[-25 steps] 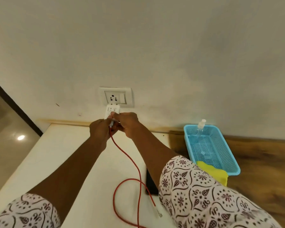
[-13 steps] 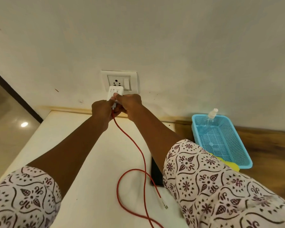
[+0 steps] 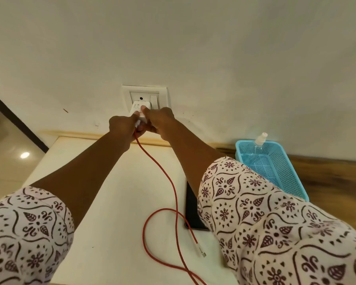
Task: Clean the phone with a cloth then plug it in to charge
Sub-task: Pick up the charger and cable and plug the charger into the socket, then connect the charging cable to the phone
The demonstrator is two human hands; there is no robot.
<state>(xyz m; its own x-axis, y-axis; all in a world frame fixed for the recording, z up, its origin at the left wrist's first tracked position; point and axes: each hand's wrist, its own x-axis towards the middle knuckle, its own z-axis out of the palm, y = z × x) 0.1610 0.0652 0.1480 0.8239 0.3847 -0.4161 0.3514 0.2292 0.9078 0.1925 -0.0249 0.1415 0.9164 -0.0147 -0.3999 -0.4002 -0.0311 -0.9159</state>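
A white charger adapter [image 3: 139,109] is pressed against the lower holes of the wall socket [image 3: 144,97]. My left hand [image 3: 123,127] grips its lower end where the red cable [image 3: 162,177] comes out. My right hand [image 3: 159,122] pinches the adapter from the right side. The cable loops down over the white table [image 3: 115,202], and its free white plug [image 3: 200,250] lies loose there. The dark phone [image 3: 191,208] lies flat on the table, partly hidden under my right sleeve. The cloth is hidden.
A blue mesh basket [image 3: 286,173] with a clear spray bottle [image 3: 258,145] in it stands at the right on a wooden surface [image 3: 333,182]. The socket's rocker switch [image 3: 154,101] is right of the holes. The table's left edge drops to a glossy floor [image 3: 6,153].
Both hands have lifted the adapter up the wall from below the socket onto its lower holes. The cable has been pulled up with it. The camera tilted upward.
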